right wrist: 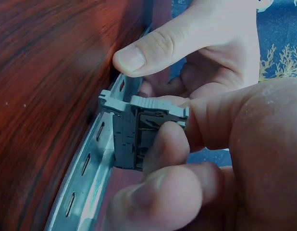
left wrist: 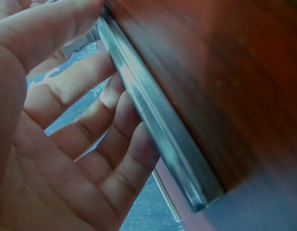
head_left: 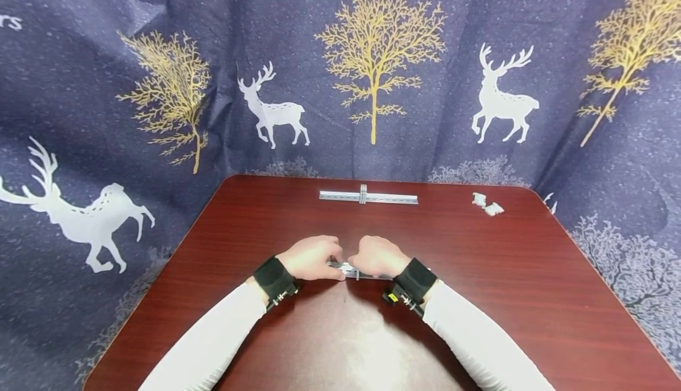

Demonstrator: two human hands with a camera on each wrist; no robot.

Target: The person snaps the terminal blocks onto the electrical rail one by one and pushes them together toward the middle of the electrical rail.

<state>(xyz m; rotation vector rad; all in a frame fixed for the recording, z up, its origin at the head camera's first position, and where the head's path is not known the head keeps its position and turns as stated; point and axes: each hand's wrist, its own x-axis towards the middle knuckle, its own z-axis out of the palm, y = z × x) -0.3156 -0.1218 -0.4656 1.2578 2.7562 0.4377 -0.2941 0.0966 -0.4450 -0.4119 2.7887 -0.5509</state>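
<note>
A slotted metal DIN rail (right wrist: 86, 168) lies near the middle of the table, crosswise in front of the person. My left hand (head_left: 314, 258) grips it, thumb along the near side and fingers behind; in the left wrist view the rail (left wrist: 148, 106) runs past the fingertips. Just beside that thumb, my right hand (head_left: 379, 256) pinches a thin grey terminal block (right wrist: 125, 139) between its fingers. The block stands upright against the rail, its lower edge partly hidden by the rail and fingertips.
Toward the back edge of the reddish-brown table (head_left: 255, 225) lies a second rail (head_left: 391, 199) with terminal blocks (head_left: 363, 194) mounted midway. Two loose pale pieces (head_left: 493, 209) are at the back right. A dark patterned curtain (head_left: 330, 113) hangs behind the table.
</note>
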